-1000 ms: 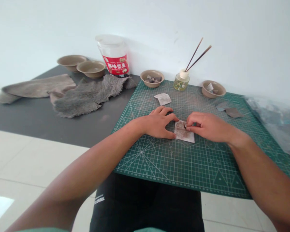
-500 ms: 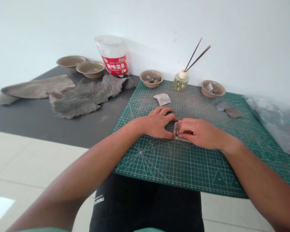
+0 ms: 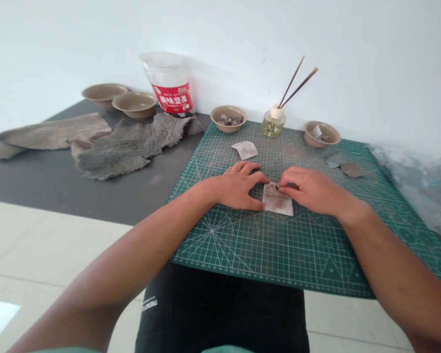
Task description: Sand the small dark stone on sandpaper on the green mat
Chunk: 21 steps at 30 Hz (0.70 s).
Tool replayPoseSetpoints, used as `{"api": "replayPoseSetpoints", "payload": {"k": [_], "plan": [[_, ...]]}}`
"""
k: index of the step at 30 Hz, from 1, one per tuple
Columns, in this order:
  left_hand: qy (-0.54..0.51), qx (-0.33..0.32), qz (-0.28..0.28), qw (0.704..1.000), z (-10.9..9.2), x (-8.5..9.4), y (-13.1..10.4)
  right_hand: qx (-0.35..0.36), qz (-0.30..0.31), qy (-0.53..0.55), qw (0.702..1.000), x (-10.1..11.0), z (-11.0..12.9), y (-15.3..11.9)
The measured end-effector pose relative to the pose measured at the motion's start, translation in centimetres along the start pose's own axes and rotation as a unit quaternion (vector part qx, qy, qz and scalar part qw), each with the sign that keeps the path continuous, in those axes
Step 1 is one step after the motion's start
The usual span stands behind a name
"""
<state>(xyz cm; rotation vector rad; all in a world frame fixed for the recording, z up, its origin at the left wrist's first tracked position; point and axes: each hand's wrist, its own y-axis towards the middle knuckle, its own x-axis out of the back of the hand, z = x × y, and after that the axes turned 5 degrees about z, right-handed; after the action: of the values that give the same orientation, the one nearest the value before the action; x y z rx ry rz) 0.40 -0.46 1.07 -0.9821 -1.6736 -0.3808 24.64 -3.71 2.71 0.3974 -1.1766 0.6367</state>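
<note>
A small, roughly square pale sheet (image 3: 277,201) lies flat on the green cutting mat (image 3: 242,250), its whitish-grey surface smeared brown across the middle and upper part, the lower edge paler. Its left edge meets the thumb and index finger of the spread left hand (image 3: 240,189); its upper right corner is hidden under the right hand (image 3: 306,189). A small dark piece (image 3: 278,186) is pinched in the right fingertips at the sheet's upper part, mostly covered, its shape unclear

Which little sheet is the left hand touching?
The pale, brown-smudged sheet between left hand and right hand; the other sheets lie farther back, untouched.
</note>
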Motion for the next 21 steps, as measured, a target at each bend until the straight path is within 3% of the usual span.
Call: {"api": "replayPoseSetpoints", "payload": {"k": [5, 11, 16, 21], "plan": [[-0.001, -0.005, -0.002, 1.0, -0.02, -0.06, 0.01, 0.046, 0.048, 0.019, 0.998, -0.23, 0.49, -0.1], [-0.003, -0.001, 0.0, 1.0, -0.02, -0.05, 0.0, -0.002, -0.006, -0.01, 1.0, 0.03, -0.29, -0.02], [-0.002, -0.003, 0.001, 1.0, -0.04, 0.0, -0.02, 0.054, 0.055, 0.055, 0.996, -0.08, 0.43, -0.13], [-0.005, -0.001, 0.0, 1.0, -0.07, 0.06, 0.0, 0.004, -0.013, 0.028, 1.0, -0.14, 0.08, 0.27]]}}
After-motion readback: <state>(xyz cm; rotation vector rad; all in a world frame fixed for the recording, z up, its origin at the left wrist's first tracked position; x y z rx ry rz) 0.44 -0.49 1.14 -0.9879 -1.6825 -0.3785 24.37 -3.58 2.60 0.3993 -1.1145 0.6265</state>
